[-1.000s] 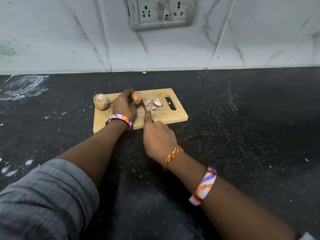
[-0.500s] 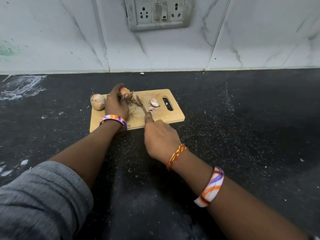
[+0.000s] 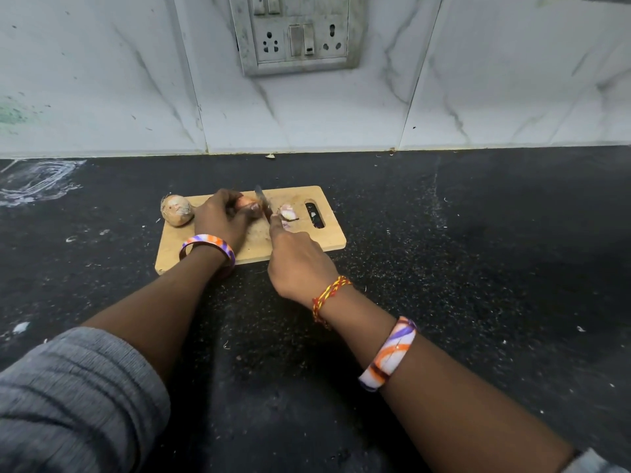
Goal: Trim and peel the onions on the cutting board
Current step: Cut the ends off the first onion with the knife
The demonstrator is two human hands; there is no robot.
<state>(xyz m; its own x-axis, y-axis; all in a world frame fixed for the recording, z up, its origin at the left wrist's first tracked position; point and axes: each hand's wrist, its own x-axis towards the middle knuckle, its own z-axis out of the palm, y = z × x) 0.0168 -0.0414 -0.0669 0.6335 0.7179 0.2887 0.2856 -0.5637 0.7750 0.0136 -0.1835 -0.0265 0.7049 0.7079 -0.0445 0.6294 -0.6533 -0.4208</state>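
The work looks to be in its early part. On the wooden board (image 3: 307,240), which lies on the dark desk (image 3: 478,268), the left hand (image 3: 222,218) is curled over 1 onion (image 3: 246,203) near the board's middle, fingertips pressing it down; only a reddish-brown patch of it shows past the fingers, so I cannot tell how much skin is left on it. The right hand (image 3: 300,264) is closed round the handle of a knife (image 3: 263,203), forefinger stretched along the back, and the blade stands just right of the held onion, at or against its end; whether it has bitten in is not clear. To the right of the blade lie a few pale and purple scraps (image 3: 286,213), which I judge to be trimmed ends or peel, so at least 1 cut seems already made. A 2nd onion (image 3: 176,209) sits at the board's far left edge, partly over the rim, with its dry papery skin whole and untouched. Left to do, as I read it: finish trimming the held onion, strip its skin, then trim and peel the 2nd one.
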